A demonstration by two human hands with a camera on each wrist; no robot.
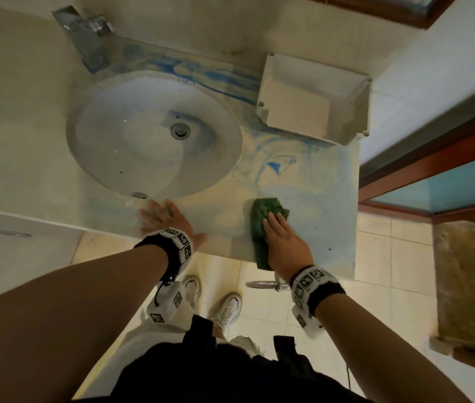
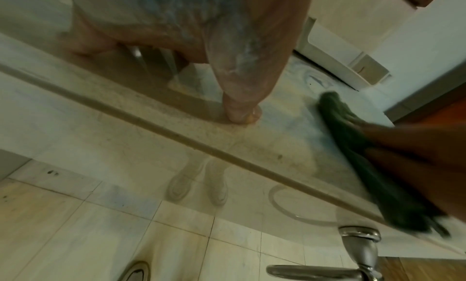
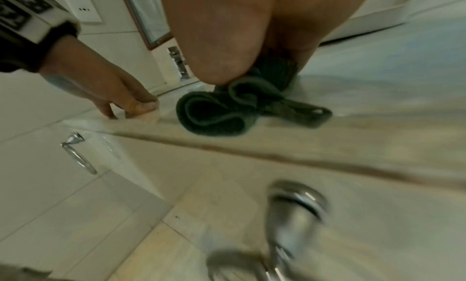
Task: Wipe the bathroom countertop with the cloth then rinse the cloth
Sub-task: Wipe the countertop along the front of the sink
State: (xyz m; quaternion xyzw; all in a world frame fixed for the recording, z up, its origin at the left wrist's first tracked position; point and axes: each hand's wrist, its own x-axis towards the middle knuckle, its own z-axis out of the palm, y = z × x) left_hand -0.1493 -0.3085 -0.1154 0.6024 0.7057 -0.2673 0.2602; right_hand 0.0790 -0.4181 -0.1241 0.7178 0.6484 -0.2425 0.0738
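Right hand (image 1: 284,242) is pressing flat, fingers straight, on green cloth (image 1: 262,216) at bench (image 1: 317,199) 5 o'clock. Left hand (image 1: 166,219) is resting open at sink (image 1: 90,158) 6 o'clock.

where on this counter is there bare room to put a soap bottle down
Most open: the countertop patch between the white box, the sink and the green cloth, running to the counter's right edge; it is smeared blue. A narrower strip lies behind the sink by the faucet. The front edge is crowded: left hand flat, right hand pressing the cloth.
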